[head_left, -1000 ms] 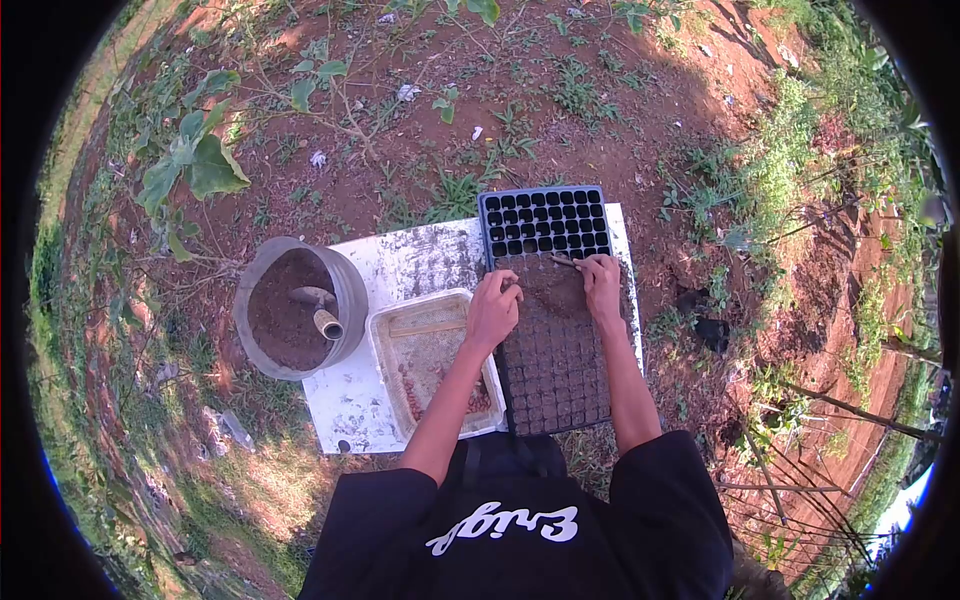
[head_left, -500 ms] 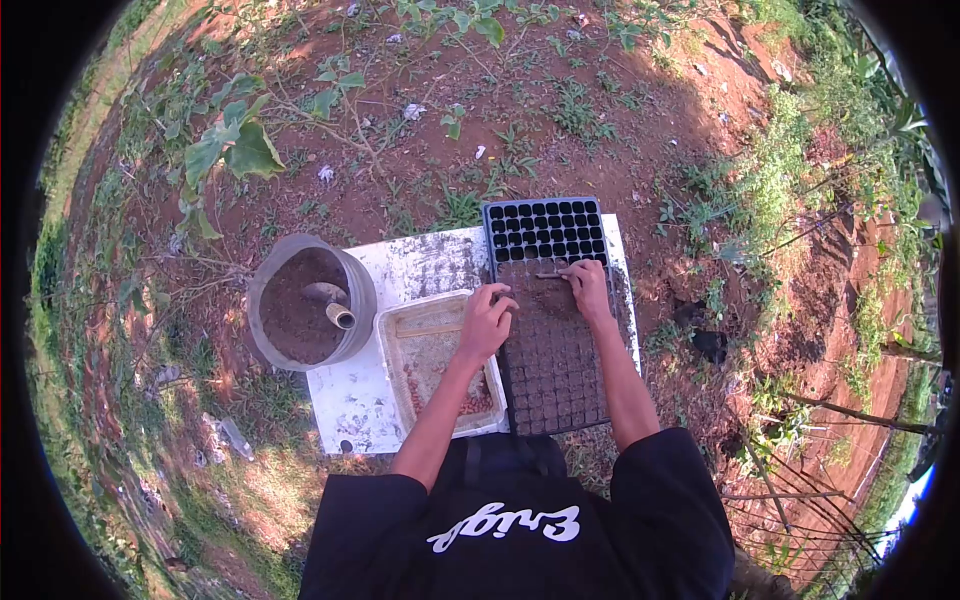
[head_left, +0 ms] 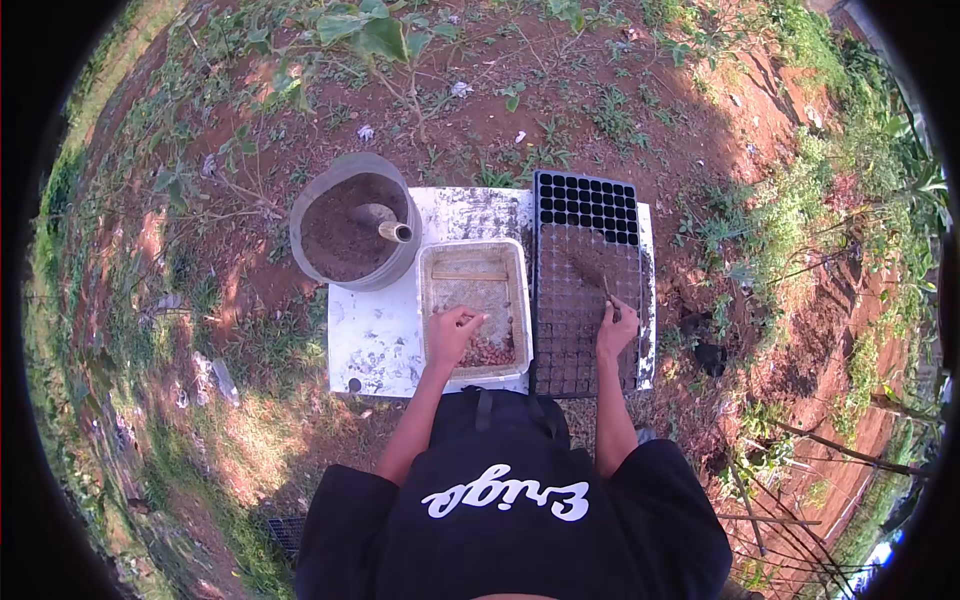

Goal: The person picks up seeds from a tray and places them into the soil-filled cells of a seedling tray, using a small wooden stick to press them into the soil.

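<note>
Reddish soil (head_left: 480, 90) and weeds (head_left: 615, 118) surround your white, dark-stained surface (head_left: 375, 345). At its ten o'clock corner you have a bucket (head_left: 345, 172) of soil, with a trowel (head_left: 374, 215) lying in it, handle toward three o'clock; whether the bucket rests wholly on the surface cannot be determined. Near the centre is your basin (head_left: 470, 297), with a wooden strip (head_left: 470, 276) across its twelve o'clock end and reddish seeds (head_left: 490, 352) gathered at five o'clock. Just beside it, at the surface's three o'clock, lies your cell tray (head_left: 588, 210): dark open cells at twelve o'clock, soil over the remainder, loosely heaped in places.

Your left hand (head_left: 450, 338) is over the basin at seven o'clock, fingers bent and thumb close to forefinger; whether anything is pinched there cannot be told. Your right hand (head_left: 616, 328), over the cell tray at four o'clock, pinches a stick (head_left: 606, 288) pointing roughly toward eleven o'clock.
</note>
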Demonstrator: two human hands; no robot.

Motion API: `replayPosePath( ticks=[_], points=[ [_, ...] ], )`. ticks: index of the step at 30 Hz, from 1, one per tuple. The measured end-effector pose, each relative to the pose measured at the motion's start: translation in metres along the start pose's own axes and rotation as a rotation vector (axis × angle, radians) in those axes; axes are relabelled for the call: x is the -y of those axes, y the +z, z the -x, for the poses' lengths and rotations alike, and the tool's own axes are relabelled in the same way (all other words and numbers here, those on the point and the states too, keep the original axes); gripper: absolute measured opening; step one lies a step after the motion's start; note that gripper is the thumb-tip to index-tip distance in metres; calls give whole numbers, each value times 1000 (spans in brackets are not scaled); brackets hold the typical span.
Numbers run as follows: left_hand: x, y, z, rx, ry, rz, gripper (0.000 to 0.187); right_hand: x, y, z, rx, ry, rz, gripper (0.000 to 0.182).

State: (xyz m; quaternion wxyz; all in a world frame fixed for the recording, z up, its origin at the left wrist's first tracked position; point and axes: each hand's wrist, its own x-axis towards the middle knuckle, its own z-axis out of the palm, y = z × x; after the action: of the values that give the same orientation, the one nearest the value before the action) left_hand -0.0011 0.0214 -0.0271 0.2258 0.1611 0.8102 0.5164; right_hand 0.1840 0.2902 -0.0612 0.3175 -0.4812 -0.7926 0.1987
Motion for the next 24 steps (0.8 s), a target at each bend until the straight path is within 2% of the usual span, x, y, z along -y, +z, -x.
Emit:
replayPosePath(
  ticks=[2, 3, 5, 6, 7, 9, 11, 12, 14, 16, 17, 18, 19, 21, 22, 24],
  points=[
    [-20, -18, 6, -4, 9, -275, 29, -6, 5, 20, 56, 36, -29, 14],
    [-16, -20, 10, -14, -2, -276, 29, 0, 3, 27, 69, 30, -33, 14],
    [-11, -25, 12, -138, 96, -405, 29, 12, 3, 32, -25, 24, -55, 16],
    [-17, -31, 15, -40, 17, -419, 20, 13, 4, 34, -19, 20, -58, 16],
    [-13, -35, 17, -42, 13, -420, 20, 13, 6, 36, 20, 9, -13, 16],
    [-3, -41, 19, -36, 308, -368, 16, 19, 6, 41, 54, -2, 33, 16],
    [14, -39, 24, -30, 361, -321, 15, 42, 8, 44, -125, -160, 182, 18],
    [15, -40, 28, -29, 400, -338, 15, 54, 10, 44, -133, -166, 177, 18],
    [18, -41, 35, -28, 440, -356, 16, 78, 15, 52, 133, -119, -50, 19],
    [28, -39, 30, -29, 518, -439, 17, 109, 25, 57, 260, -337, -238, 24],
    [32, -38, 26, -31, 526, -440, 17, 119, 37, 59, 314, -491, -205, 30],
    [37, -37, 25, -33, 566, -450, 17, 134, 41, 61, 465, -569, -155, 32],
    [39, -37, 26, -37, 602, -460, 18, 138, 53, 65, 465, -572, -159, 32],
    [41, -37, 28, -36, 603, -471, 18, 153, 74, 72, 623, -706, -165, 34],
    [41, -38, 27, -27, 606, -478, 18, 160, 79, 75, 619, -713, -172, 34],
    [40, -41, 26, -33, 618, -497, 17, 166, 89, 81, 472, -755, -48, 34]
  ],
)
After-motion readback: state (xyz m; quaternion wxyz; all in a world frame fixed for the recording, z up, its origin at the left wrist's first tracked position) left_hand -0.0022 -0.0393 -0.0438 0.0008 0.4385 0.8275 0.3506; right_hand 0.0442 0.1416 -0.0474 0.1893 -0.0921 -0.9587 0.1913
